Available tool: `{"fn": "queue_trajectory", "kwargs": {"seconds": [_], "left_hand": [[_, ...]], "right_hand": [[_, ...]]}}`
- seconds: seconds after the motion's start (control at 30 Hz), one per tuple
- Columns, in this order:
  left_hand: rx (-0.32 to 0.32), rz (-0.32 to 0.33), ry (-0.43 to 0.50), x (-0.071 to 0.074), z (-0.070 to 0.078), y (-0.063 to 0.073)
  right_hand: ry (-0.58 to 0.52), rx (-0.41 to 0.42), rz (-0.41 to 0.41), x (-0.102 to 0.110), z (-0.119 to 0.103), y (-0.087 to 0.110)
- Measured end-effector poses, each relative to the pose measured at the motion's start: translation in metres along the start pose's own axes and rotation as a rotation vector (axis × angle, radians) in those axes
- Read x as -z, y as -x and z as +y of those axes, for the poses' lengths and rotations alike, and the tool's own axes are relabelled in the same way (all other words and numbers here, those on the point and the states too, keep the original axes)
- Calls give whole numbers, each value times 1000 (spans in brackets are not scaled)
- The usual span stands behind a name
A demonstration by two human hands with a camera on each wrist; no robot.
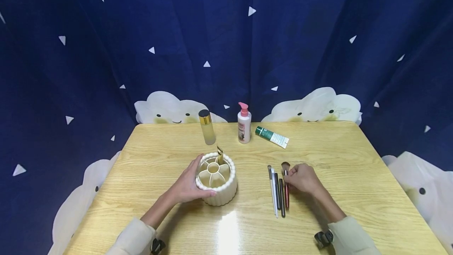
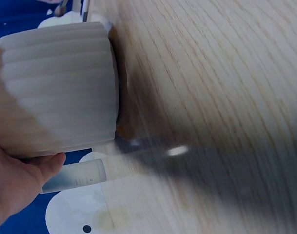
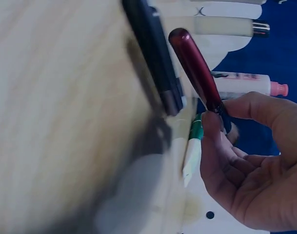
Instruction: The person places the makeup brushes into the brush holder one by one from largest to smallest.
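Observation:
A cream ribbed holder (image 1: 221,196) with flower-shaped compartments stands on the table, and my left hand (image 1: 189,184) grips its left side, thumb in front. One gold item (image 1: 220,156) stands upright in a rear compartment. Over on the right, my right hand (image 1: 302,178) pinches a makeup brush with a red handle (image 3: 197,70) near its bristle end. In the right wrist view that handle appears raised off the wood. Just left of it lie several slim brushes or pens, including a black one (image 1: 282,198) and a white one (image 1: 274,192).
Behind the holder stand a clear bottle with a black and gold cap (image 1: 209,131) and a white pump bottle with a pink top (image 1: 244,127). A green and white tube (image 1: 272,137) lies to their right. A dark blue curtain (image 1: 226,30) hangs behind the wooden table (image 1: 159,145).

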State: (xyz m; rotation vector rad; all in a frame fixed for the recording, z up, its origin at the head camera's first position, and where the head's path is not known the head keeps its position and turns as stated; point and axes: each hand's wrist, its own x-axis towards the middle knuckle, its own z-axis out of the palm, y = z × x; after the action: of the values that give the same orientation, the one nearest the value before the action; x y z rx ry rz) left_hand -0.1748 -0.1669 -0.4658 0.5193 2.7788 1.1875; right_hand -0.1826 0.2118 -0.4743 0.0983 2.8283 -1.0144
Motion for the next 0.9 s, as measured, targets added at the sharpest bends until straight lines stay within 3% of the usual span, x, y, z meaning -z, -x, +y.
{"fn": "queue_trajectory", "kwargs": {"seconds": [0.33,0.63,0.9], "left_hand": [[27,26,-14,-2,4,3],[49,52,-11,-5,9,5],[79,95,-12,-9,13,9]], "right_hand": [[-181,40,-3,4,-36,-8],[-360,169,101,2,-77,-11],[-453,221,139,-3,-105,-10]]}}
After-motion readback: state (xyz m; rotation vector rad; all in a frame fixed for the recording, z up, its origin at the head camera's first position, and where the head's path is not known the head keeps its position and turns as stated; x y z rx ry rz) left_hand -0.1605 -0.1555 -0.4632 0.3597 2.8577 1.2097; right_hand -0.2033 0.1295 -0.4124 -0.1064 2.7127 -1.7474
